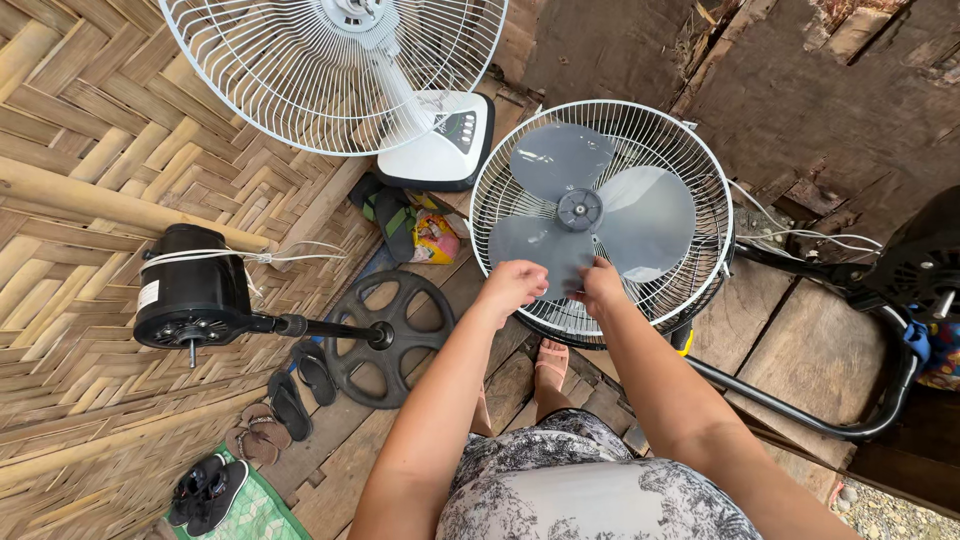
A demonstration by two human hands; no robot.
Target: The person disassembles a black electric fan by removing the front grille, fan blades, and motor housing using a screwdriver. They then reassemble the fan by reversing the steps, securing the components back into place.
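Both hands meet at the lower edge of a grey fan blade (590,215), which sits inside a white wire guard (690,160) standing at 1 o'clock from the person's lap. The left hand (512,283) is curled narrow, fingertips pinching the blade's lower-left lobe; the right hand (598,285) is likewise closed on the lobe at 6 o'clock below the hub (580,210). The 3-lobed blade looks like thin, light plastic, fairly stiff but liable to flex or crack at the tips, so a grip near the hub seems safer. At 9 o'clock lies a black fan motor (190,295) on its stand; another white fan (340,60) stands at 11 o'clock.
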